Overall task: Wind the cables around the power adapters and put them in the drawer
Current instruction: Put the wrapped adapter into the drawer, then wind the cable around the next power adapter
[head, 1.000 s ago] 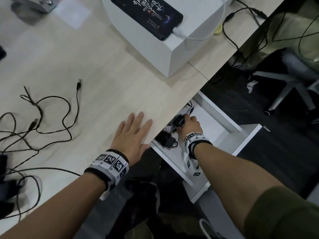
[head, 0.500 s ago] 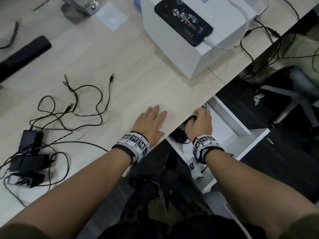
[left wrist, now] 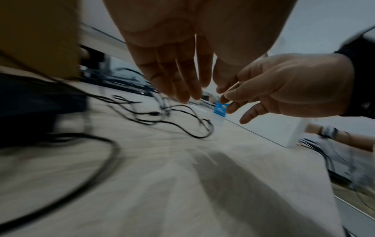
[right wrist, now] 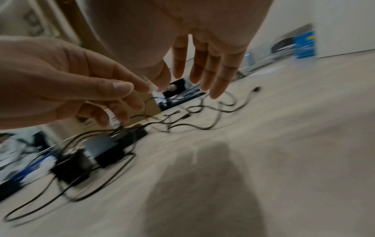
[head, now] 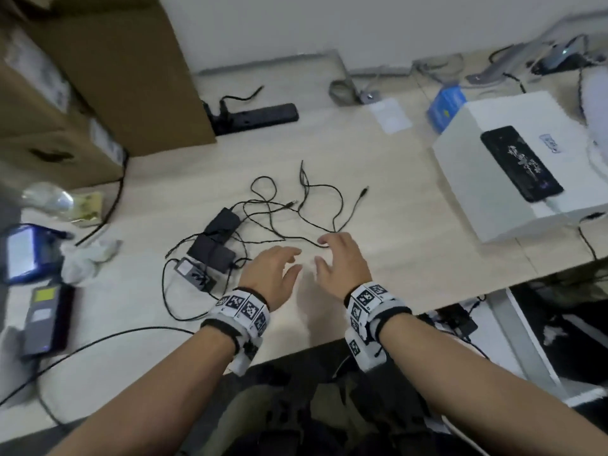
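Observation:
Three black power adapters (head: 214,246) lie bunched on the light wooden desk, their thin black cables (head: 306,205) tangled loosely behind and to the right of them. My left hand (head: 279,264) hovers just right of the adapters, fingers relaxed and holding nothing. Beside it, my right hand (head: 335,255) is also empty, its fingertips over a cable loop. The wrist views show the same spread fingers (left wrist: 178,83) (right wrist: 209,75) above the cables (left wrist: 182,118) and adapters (right wrist: 101,149). The open white drawer (head: 529,343) sits below the desk's right edge, with a wound black adapter (head: 459,320) inside.
Cardboard boxes (head: 82,77) stand at the back left, a black power strip (head: 256,118) behind the cables. A white box (head: 513,166) with a phone (head: 521,162) on top is at the right. A blue device (head: 23,253), crumpled tissue (head: 85,258) and a longer cable (head: 98,343) lie at the left.
My right hand has come out of the drawer and up over the desk. My left hand has lifted off the desk edge. The view has swung left towards the adapters.

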